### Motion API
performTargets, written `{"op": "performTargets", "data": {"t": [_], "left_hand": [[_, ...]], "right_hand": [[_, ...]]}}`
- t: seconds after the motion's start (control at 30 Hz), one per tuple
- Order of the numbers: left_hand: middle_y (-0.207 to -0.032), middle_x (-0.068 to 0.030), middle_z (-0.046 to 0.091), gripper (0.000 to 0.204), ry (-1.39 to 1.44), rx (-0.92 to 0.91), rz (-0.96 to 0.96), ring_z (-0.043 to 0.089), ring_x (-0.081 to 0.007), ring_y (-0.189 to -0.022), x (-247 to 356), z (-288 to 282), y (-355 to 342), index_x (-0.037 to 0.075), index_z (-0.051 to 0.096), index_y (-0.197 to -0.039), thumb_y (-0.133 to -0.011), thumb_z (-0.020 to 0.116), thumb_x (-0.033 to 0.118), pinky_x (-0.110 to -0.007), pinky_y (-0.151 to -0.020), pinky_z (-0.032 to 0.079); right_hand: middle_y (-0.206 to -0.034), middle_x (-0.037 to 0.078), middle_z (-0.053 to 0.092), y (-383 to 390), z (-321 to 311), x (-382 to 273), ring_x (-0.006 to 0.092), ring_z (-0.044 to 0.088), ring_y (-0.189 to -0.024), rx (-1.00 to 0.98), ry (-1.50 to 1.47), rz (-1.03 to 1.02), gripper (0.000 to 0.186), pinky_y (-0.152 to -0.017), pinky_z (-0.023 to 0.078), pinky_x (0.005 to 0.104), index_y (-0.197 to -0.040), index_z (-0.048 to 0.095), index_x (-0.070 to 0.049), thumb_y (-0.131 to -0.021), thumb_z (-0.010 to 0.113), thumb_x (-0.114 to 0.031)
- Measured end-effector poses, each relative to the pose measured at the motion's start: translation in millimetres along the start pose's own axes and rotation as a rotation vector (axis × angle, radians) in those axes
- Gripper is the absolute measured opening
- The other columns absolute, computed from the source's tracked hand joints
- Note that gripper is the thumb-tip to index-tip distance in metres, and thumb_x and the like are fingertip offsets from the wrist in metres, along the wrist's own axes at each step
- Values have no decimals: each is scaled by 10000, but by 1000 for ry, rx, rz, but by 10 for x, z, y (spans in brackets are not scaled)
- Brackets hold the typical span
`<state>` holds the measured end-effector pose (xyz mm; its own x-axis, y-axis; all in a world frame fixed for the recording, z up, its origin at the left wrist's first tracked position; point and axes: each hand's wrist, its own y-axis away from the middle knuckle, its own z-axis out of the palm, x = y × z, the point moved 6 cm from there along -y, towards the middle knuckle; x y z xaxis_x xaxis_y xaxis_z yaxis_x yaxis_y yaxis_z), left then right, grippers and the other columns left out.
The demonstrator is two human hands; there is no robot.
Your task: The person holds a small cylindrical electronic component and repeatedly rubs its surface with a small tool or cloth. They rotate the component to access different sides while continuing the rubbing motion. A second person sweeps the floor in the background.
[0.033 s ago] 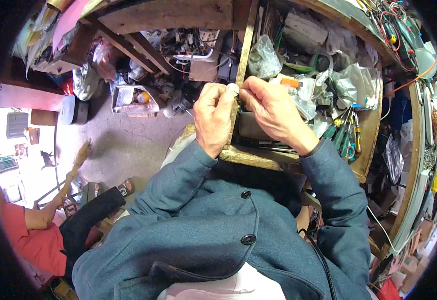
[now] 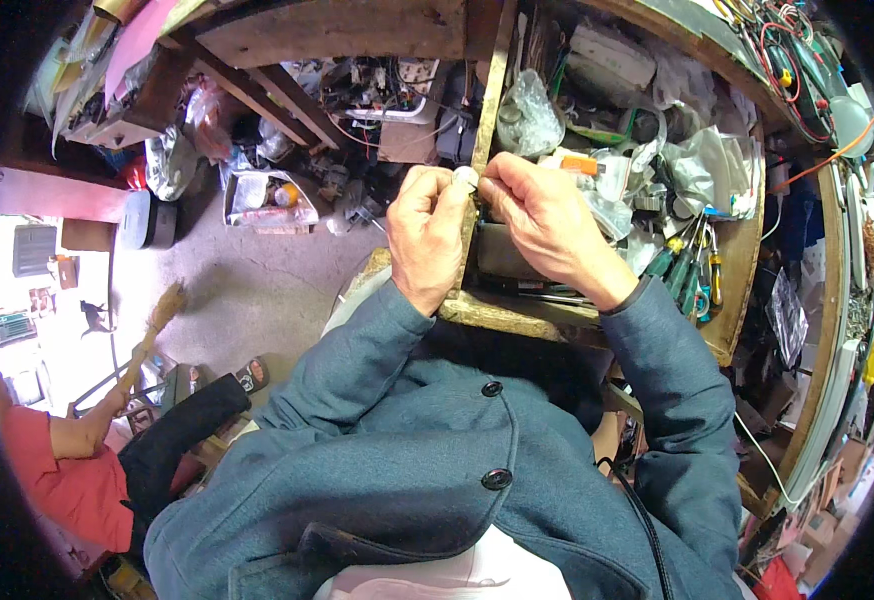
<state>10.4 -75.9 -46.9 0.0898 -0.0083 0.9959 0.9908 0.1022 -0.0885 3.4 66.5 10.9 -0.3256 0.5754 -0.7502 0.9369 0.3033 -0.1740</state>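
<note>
Pinched between thumb and curled fingers, a small whitish round piece (image 2: 466,177) sat at the top of my left hand (image 2: 425,235), over the weathered wooden side wall (image 2: 492,105) of an open drawer. That grip was firm enough to cover most of it. Only a pale, rounded face showed past my thumb, turned up toward my head; with the rest hidden, I could not tell its long axis or which way any end pointed. My right hand (image 2: 555,225) met it from the other side, thumb and fingers drawn together, the tips just beside the piece; whether they held part of it, I could not tell.

Below my right hand, the drawer lay crowded. A clear crumpled plastic bag (image 2: 530,118) rested beyond my knuckles, a bright orange block-shaped item (image 2: 579,163) lay near them, and screwdrivers with green and yellow handles (image 2: 695,265) leaned together near the right wall. Off to my left, another person in a red top (image 2: 82,490) sat near a straw-headed broom (image 2: 165,305), its bristles pointing up and away from me.
</note>
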Motion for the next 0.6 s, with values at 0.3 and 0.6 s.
{"op": "performTargets", "data": {"t": [0.3, 0.6], "left_hand": [[-851, -66, 593, 203, 11, -5, 5, 549, -127, -768, 13, 3, -7, -45, 629, -848, -959, 657, 123, -279, -698, 452], [-853, -70, 596, 204, 6, 2, 4, 556, -131, -765, 3, 5, -4, -44, 631, -848, -956, 658, 126, -283, -696, 455]], "right_hand": [[-698, 198, 579, -2, -17, -10, 405, 589, -648, 14, 41, -55, 216, -599, 453, 466, -841, 563, -9, -965, 614, -178], [-680, 195, 578, 24, 29, 14, 405, 595, -632, 19, -1, 19, 184, -572, 458, 467, -872, 581, -11, -961, 621, -167]]}}
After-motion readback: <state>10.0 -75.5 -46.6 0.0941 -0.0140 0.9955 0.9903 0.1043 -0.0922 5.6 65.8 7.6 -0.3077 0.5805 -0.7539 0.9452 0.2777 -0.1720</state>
